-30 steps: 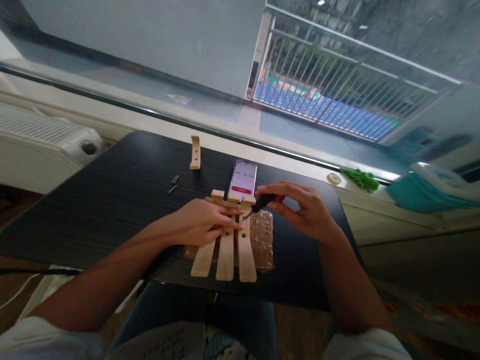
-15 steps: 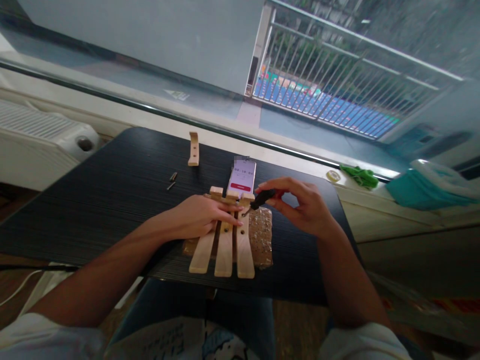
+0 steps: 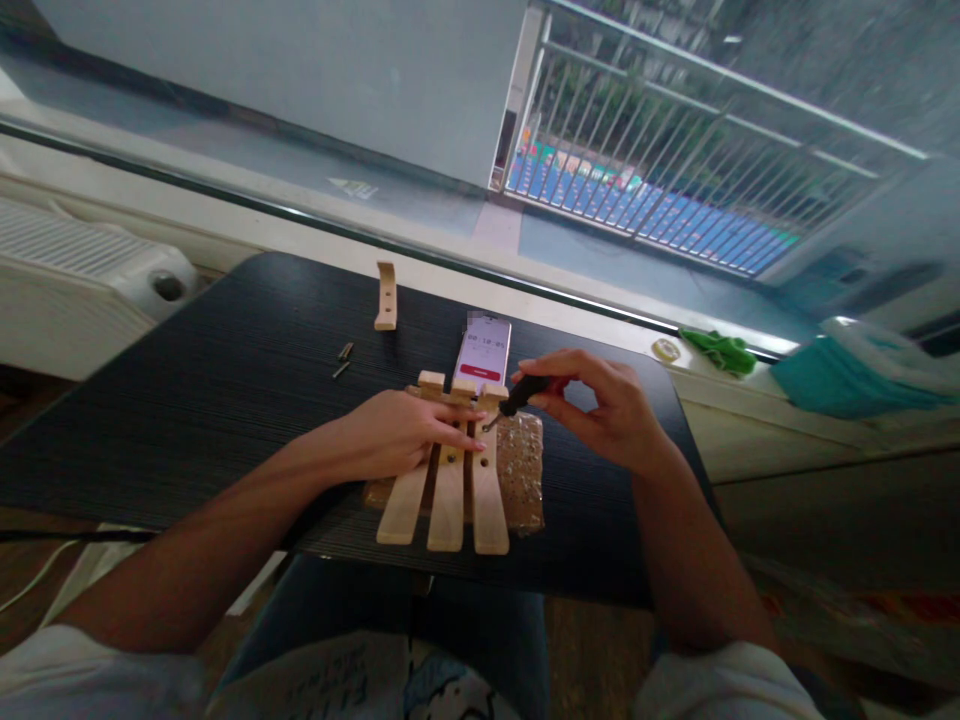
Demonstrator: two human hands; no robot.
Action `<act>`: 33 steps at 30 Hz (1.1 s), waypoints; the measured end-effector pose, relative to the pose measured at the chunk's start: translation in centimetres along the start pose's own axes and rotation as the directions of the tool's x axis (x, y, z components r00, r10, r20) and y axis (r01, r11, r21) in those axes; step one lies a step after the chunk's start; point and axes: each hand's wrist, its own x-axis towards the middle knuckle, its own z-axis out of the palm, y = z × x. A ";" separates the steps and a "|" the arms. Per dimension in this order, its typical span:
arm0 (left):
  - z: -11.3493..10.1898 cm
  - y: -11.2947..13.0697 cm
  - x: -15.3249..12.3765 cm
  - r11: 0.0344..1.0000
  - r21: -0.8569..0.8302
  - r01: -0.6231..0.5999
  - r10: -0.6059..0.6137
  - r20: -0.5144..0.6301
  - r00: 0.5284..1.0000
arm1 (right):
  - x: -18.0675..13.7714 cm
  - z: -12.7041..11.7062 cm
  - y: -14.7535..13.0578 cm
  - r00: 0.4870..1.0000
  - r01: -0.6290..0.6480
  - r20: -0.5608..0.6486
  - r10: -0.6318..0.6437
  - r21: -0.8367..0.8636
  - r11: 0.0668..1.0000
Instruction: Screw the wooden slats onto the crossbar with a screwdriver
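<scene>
Three curved wooden pieces with holes lie side by side in front of me: a left piece (image 3: 404,513), a middle piece (image 3: 447,515) and a right piece (image 3: 490,512). Under them is a brown block wrapped in clear film (image 3: 526,475). My left hand (image 3: 394,432) rests across their upper parts, fingers stretched out, with fingertips reaching the right piece. My right hand (image 3: 604,408) grips the black handle of a screwdriver (image 3: 523,394). The screwdriver is tilted, its tip at the upper hole of the right piece.
A phone (image 3: 481,352) showing a timer lies just beyond the pieces. Farther back sits another wooden piece (image 3: 386,298), with several small metal screws (image 3: 342,369) to its left. Tape (image 3: 665,350) and a green cloth (image 3: 718,352) are on the sill.
Almost nothing differs. The screwdriver and my right hand show only a very slight shift, and the digits on the phone have changed.
</scene>
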 end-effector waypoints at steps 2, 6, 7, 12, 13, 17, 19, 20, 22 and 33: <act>0.1 0.0 0.0 1.000 0.000 -0.002 0.002 0.002 1.000 | 0.0 0.0 0.0 1.000 0.002 -0.001 -0.002 -0.002 1.000; 0.0 0.0 0.0 1.000 0.002 -0.005 0.005 0.005 1.000 | 0.0 -0.1 0.1 1.000 0.005 -0.001 -0.005 -0.006 1.000; 0.0 0.0 0.0 1.000 0.001 -0.003 0.003 0.008 1.000 | 0.0 -0.1 0.0 1.000 0.006 -0.001 -0.006 -0.006 1.000; -0.1 -0.2 0.1 1.000 -0.003 -0.012 0.012 0.007 1.000 | -0.1 0.0 0.1 1.000 0.008 0.004 -0.008 -0.008 1.000; -0.1 -0.2 0.2 1.000 -0.006 -0.016 0.016 0.010 1.000 | -0.1 0.0 0.1 1.000 0.008 0.003 -0.008 -0.007 1.000; -0.1 -0.5 0.2 0.999 0.016 -0.031 0.031 0.018 0.999 | 0.0 -0.1 0.1 1.000 0.000 0.001 0.000 -0.013 1.000; -0.1 -0.6 0.1 0.999 0.031 -0.043 0.043 0.013 0.999 | 0.0 -0.1 0.0 1.000 0.003 -0.002 -0.003 -0.019 1.000; -0.1 -0.7 0.1 0.998 0.031 -0.049 0.049 0.008 0.999 | 0.0 -0.1 -0.1 1.000 0.005 -0.006 -0.005 -0.021 1.000; -0.2 -0.7 0.1 0.998 0.023 -0.057 0.057 -0.005 0.998 | 0.1 -0.1 -0.1 1.000 0.008 -0.014 -0.008 -0.018 1.000; -0.2 -0.9 0.1 0.997 0.023 -0.068 0.068 0.012 0.998 | -0.1 0.0 0.0 1.000 0.014 -0.006 -0.013 0.020 1.000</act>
